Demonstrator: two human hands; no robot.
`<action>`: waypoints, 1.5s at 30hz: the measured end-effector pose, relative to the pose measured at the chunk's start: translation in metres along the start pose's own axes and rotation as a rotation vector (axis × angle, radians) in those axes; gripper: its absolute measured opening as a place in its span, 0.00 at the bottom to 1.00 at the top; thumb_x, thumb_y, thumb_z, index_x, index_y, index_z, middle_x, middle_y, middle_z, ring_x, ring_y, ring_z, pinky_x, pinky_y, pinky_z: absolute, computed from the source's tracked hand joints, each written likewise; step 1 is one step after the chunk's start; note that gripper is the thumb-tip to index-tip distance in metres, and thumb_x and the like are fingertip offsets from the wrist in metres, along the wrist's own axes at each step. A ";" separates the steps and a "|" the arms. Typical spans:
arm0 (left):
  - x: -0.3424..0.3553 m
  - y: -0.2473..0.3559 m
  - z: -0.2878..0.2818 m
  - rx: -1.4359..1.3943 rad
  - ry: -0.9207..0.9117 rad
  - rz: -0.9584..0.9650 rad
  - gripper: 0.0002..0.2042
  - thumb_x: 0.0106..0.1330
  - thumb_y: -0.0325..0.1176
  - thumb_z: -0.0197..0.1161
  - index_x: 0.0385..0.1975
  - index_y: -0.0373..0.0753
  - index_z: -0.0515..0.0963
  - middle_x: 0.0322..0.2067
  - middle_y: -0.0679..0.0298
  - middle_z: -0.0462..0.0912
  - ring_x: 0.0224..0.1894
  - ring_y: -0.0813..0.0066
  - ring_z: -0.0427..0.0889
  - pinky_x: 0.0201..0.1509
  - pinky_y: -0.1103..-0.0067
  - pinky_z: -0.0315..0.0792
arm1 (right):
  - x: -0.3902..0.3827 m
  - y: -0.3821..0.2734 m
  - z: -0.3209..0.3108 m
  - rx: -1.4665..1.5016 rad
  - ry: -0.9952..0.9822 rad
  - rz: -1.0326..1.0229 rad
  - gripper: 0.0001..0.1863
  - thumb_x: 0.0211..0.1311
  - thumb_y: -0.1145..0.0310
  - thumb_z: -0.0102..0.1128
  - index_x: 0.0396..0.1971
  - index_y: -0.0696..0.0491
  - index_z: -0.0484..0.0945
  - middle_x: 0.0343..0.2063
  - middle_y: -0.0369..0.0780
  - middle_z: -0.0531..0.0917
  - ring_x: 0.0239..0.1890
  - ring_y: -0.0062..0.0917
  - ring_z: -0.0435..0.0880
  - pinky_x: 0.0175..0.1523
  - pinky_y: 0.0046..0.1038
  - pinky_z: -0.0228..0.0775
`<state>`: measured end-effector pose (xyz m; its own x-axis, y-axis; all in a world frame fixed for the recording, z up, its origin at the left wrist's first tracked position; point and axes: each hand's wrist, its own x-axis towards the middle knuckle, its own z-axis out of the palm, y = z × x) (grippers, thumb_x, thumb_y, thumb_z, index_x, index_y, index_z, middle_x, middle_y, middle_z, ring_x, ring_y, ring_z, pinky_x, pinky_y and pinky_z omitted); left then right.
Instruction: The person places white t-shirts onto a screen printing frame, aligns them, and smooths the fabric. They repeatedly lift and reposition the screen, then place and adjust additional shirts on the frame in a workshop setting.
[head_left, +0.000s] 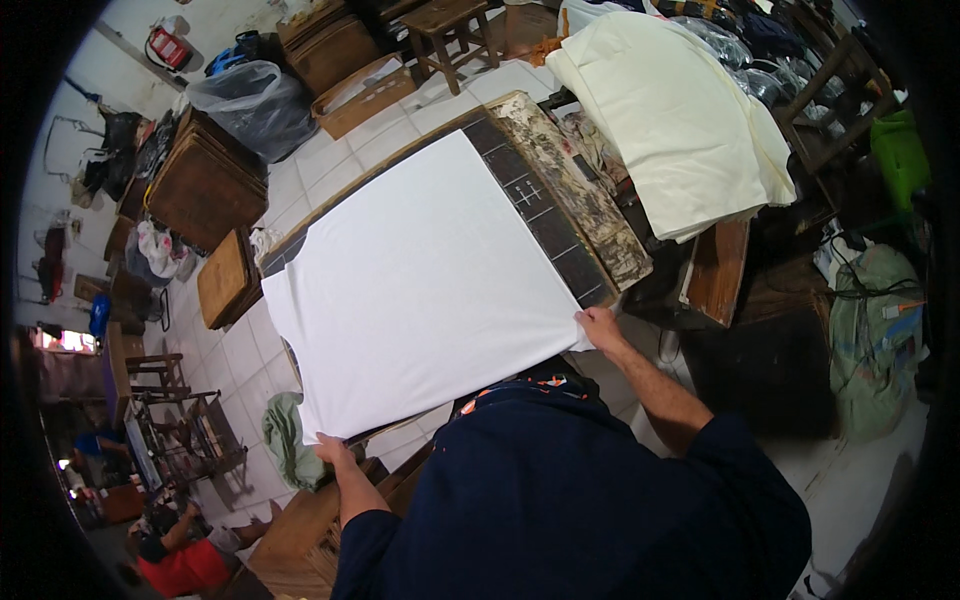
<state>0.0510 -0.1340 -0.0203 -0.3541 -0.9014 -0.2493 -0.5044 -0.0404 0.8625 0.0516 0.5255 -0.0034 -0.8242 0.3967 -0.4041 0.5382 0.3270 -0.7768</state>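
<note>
Gripping a white cloth [430, 280] at its near edge, a person's two bare hands stood well apart, one at each end of that edge: the left hand [334, 450] at the near left corner, the right hand [600, 328] at the near right corner. The cloth lay beyond both hands, spread away from the body, so neither hand was clearly the nearer one. Its near edge ran between them on a slant, lower at the left and higher at the right, while the sides stretched off toward the far end; it looked almost as wide as it was long, and the bent view made its long axis hard to tell. Each hand appeared closed on a small pinch of fabric, though the fingertips underneath were hidden. The cloth rested on a dark board [590, 287] marked with pale lines, covering most of it and leaving a strip bare along the right. It looked plain, thin and mostly smooth, its right side straight, its left side curving inward below a small step at the far left, with light creases near the left hand
</note>
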 end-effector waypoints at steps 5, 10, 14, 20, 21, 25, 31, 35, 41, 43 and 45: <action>-0.009 0.002 0.011 -0.200 0.082 -0.144 0.19 0.69 0.41 0.55 0.47 0.28 0.72 0.43 0.51 0.79 0.38 0.60 0.82 0.32 0.66 0.81 | -0.002 -0.013 -0.001 -0.157 0.091 -0.061 0.14 0.59 0.60 0.59 0.30 0.58 0.81 0.27 0.48 0.83 0.31 0.41 0.82 0.38 0.37 0.72; -0.054 0.026 0.030 -0.255 0.172 -0.418 0.23 0.65 0.48 0.62 0.44 0.30 0.73 0.40 0.54 0.81 0.37 0.62 0.83 0.31 0.68 0.80 | -0.007 -0.039 -0.004 -0.162 0.140 -0.165 0.16 0.56 0.58 0.60 0.27 0.59 0.80 0.22 0.47 0.82 0.28 0.42 0.82 0.36 0.38 0.71; -0.097 0.029 0.047 -0.244 0.150 -0.542 0.20 0.65 0.47 0.62 0.41 0.33 0.74 0.37 0.56 0.80 0.32 0.67 0.81 0.25 0.72 0.78 | -0.008 -0.049 -0.007 -0.216 0.101 -0.141 0.21 0.55 0.53 0.64 0.25 0.60 0.81 0.20 0.47 0.82 0.25 0.39 0.82 0.34 0.37 0.72; -0.109 -0.001 0.042 -0.310 0.005 -0.517 0.15 0.68 0.42 0.60 0.40 0.35 0.72 0.30 0.59 0.78 0.24 0.70 0.79 0.20 0.76 0.76 | 0.022 -0.033 -0.013 -0.275 -0.006 -0.203 0.21 0.56 0.54 0.66 0.23 0.60 0.81 0.16 0.44 0.80 0.19 0.31 0.79 0.30 0.34 0.69; -0.108 -0.006 0.039 -0.314 0.006 -0.496 0.15 0.68 0.42 0.59 0.41 0.35 0.72 0.31 0.58 0.78 0.25 0.69 0.80 0.20 0.76 0.76 | 0.027 -0.029 -0.015 -0.258 -0.046 -0.169 0.20 0.56 0.54 0.66 0.22 0.60 0.81 0.15 0.44 0.79 0.18 0.30 0.78 0.29 0.33 0.68; -0.109 -0.016 0.036 -0.380 0.048 -0.450 0.15 0.69 0.42 0.58 0.42 0.35 0.70 0.36 0.57 0.78 0.29 0.66 0.81 0.23 0.73 0.79 | 0.031 -0.020 -0.022 -0.188 -0.164 -0.040 0.19 0.57 0.57 0.66 0.21 0.61 0.81 0.12 0.39 0.77 0.14 0.22 0.72 0.23 0.30 0.65; -0.118 -0.012 0.038 -0.291 0.117 -0.399 0.16 0.70 0.41 0.55 0.45 0.33 0.69 0.41 0.55 0.77 0.34 0.63 0.82 0.30 0.68 0.83 | 0.021 -0.020 -0.022 -0.125 -0.169 0.014 0.17 0.57 0.60 0.67 0.20 0.60 0.81 0.14 0.31 0.75 0.18 0.13 0.68 0.23 0.23 0.59; -0.121 -0.011 0.038 -0.334 0.118 -0.375 0.15 0.70 0.40 0.55 0.45 0.33 0.69 0.42 0.55 0.77 0.37 0.63 0.81 0.31 0.68 0.83 | 0.021 -0.019 -0.020 -0.126 -0.154 0.058 0.16 0.57 0.60 0.67 0.21 0.60 0.82 0.14 0.31 0.76 0.18 0.13 0.68 0.24 0.23 0.60; -0.119 -0.012 0.037 -0.323 0.129 -0.378 0.15 0.68 0.36 0.55 0.47 0.32 0.69 0.44 0.54 0.76 0.39 0.59 0.80 0.34 0.65 0.81 | 0.019 -0.018 -0.020 -0.049 -0.181 0.098 0.16 0.57 0.60 0.67 0.21 0.60 0.82 0.14 0.31 0.76 0.18 0.14 0.69 0.24 0.25 0.60; -0.118 -0.012 0.037 -0.307 0.131 -0.392 0.13 0.68 0.35 0.54 0.46 0.32 0.70 0.43 0.54 0.77 0.38 0.60 0.81 0.33 0.66 0.81 | 0.019 -0.017 -0.021 -0.078 -0.173 0.085 0.17 0.56 0.59 0.68 0.22 0.60 0.83 0.15 0.34 0.78 0.18 0.17 0.73 0.23 0.26 0.65; -0.117 -0.012 0.036 -0.277 0.153 -0.392 0.13 0.68 0.35 0.54 0.44 0.32 0.71 0.42 0.54 0.77 0.38 0.60 0.81 0.33 0.67 0.81 | 0.020 -0.016 -0.020 -0.089 -0.170 0.082 0.17 0.55 0.59 0.68 0.23 0.61 0.83 0.15 0.36 0.79 0.17 0.19 0.75 0.22 0.27 0.66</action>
<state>0.0698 -0.0119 -0.0173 -0.0495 -0.8477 -0.5282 -0.3412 -0.4827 0.8066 0.0298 0.5457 0.0109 -0.7907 0.2768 -0.5460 0.6121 0.3766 -0.6954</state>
